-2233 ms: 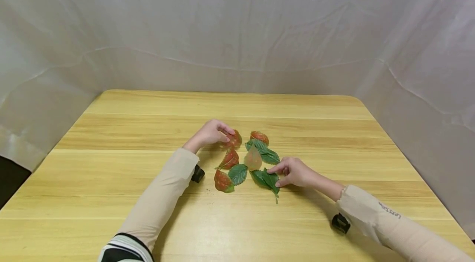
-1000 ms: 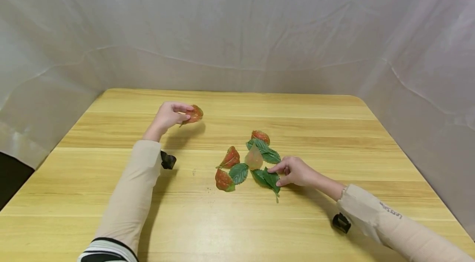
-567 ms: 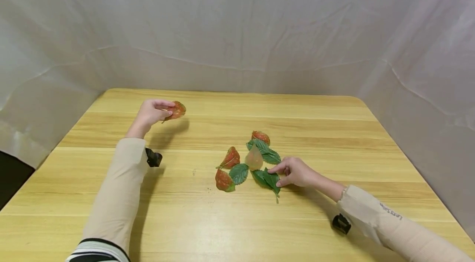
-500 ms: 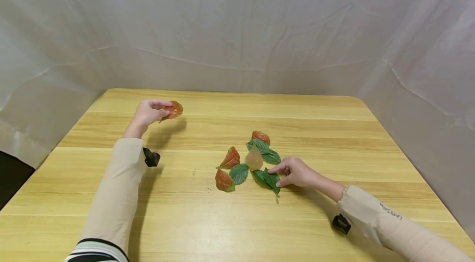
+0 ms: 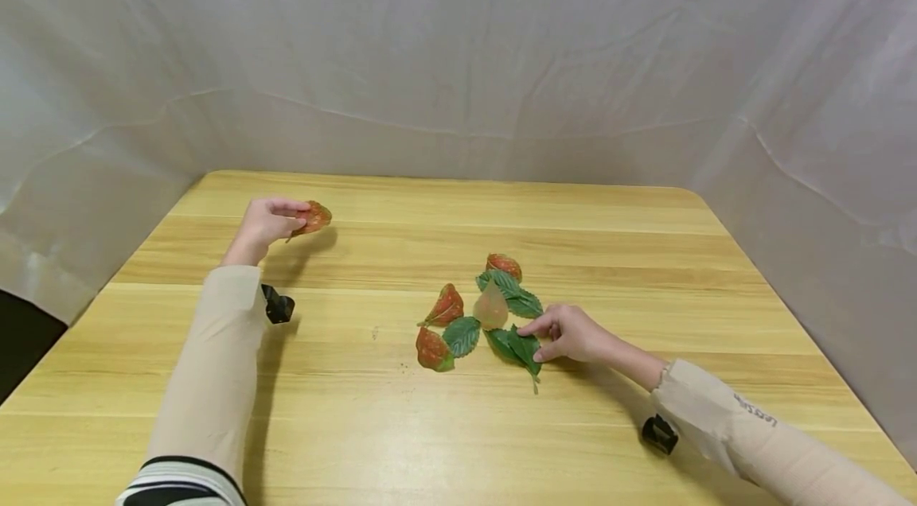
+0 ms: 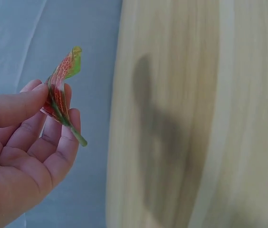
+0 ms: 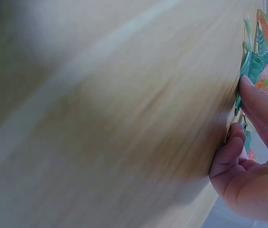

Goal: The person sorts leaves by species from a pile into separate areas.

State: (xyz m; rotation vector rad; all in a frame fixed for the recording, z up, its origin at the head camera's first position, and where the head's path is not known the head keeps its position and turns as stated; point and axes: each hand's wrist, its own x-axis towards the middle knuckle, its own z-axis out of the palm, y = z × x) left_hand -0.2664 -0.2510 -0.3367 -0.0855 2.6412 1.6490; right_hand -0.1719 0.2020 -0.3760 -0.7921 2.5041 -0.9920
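Head view: high over near side of tabletop [image 5: 458, 442], facing forward and down, widest; takes in far edge, both far corners. Left wrist view: close on left hand [image 6: 20, 164], facing fingertips, tabletop edge upright in frame; shares red leaf [image 6: 62, 88] with head. Right wrist view: low, skimming tabletop, right hand [image 7: 260, 178] close; shares green leaves [image 7: 253, 66] with head.

The head view is bright and evenly lit, with pale glare on the near middle of the desk [image 5: 430, 438] and sheen along creases in the grey sheeting [image 5: 458, 52]. Soft shadows lie beside both sleeves [image 5: 208, 371]. The left wrist view looks dimmer and bluish, the left hand [image 6: 32, 142] casting a soft-edged shadow; the right wrist view is hazy, its upper left corner dark and blurred.
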